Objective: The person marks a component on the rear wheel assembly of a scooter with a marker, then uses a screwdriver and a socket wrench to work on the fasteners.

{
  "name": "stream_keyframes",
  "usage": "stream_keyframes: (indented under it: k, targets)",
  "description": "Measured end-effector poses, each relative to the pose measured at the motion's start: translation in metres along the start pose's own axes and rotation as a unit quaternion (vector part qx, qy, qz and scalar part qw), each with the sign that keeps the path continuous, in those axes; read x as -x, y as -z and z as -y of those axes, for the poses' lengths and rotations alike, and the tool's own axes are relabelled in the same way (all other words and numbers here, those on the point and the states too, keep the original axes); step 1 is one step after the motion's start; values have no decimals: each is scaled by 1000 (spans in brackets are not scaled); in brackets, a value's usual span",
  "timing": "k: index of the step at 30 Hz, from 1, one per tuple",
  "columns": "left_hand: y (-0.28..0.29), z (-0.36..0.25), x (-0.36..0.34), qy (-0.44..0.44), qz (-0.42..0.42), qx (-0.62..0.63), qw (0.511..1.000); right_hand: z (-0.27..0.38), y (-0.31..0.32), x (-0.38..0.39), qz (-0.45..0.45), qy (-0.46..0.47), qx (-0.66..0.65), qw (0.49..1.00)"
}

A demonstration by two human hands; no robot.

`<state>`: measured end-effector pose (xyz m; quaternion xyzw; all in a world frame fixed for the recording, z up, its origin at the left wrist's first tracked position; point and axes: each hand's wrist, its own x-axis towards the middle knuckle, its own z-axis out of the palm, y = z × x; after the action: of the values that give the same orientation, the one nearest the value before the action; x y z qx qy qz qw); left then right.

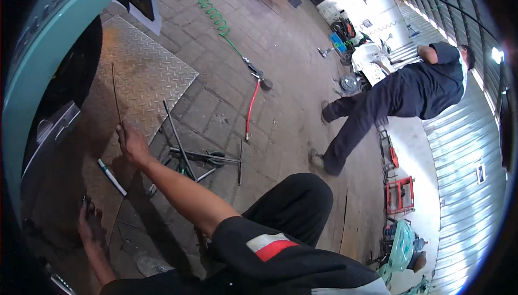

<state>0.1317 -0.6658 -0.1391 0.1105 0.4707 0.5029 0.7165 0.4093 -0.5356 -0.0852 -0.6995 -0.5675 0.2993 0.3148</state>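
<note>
My right hand [134, 145] is closed around the lower end of a thin rod [115, 90], which rises across the metal plate. My left hand [91, 225] is in shadow at the lower left, its fingers curled; a small dark tip shows at them, too dim to name. Between the two hands a slim white-and-green tube [112, 177] lies near the plate's edge. The tread-patterned metal plate [156, 57] extends under a teal vehicle body [59, 20], beside its dark wheel [89, 63].
T-handled tools [205, 156] lie on the paving right of my right hand. A green coiled air hose [208, 9] ends in a fitting with a red hose [252, 106]. Another person [399, 93] stands at the right, near motorcycle parts [372, 60]. A red metal stand [399, 194] is by the wall.
</note>
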Motion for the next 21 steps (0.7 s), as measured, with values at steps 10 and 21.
stream_keyframes:
  k: [10,21]
  targets:
    - [-13,-5,-51,-43,-14,38,998,37,57,72,250,-18,-185,950]
    - [-113,-48,-36,-53,-42,124,990,22,52,140,233,78,-112,963]
